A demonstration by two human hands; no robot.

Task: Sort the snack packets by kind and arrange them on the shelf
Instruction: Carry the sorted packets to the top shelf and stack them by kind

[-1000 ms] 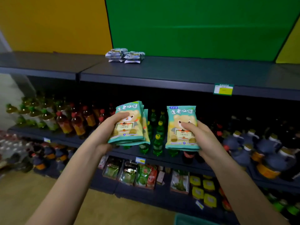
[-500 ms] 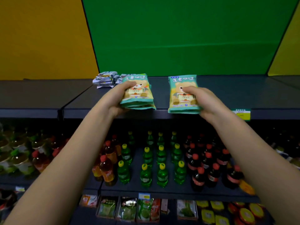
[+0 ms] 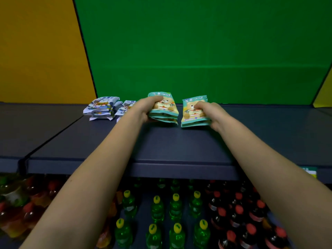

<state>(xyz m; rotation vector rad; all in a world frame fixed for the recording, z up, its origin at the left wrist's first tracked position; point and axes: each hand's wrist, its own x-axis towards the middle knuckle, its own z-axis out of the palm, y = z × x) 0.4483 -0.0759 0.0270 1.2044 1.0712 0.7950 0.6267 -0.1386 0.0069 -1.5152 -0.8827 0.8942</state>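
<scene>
A stack of teal packets [image 3: 168, 112] is gripped in the left hand [image 3: 143, 109], with the thumb laid on top. A second teal stack [image 3: 188, 109] is gripped in the right hand [image 3: 212, 112]. Both are held side by side, low at the back of the dark shelf [image 3: 179, 144]. To the left, white packets [image 3: 102, 107] are piled. Below, green bottles [image 3: 156, 209] and red-capped bottles [image 3: 237, 212] are ranged.

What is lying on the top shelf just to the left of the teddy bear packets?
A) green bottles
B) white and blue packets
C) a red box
B: stacks of white and blue packets lie on the top shelf, left of the teddy bear packets.
</scene>
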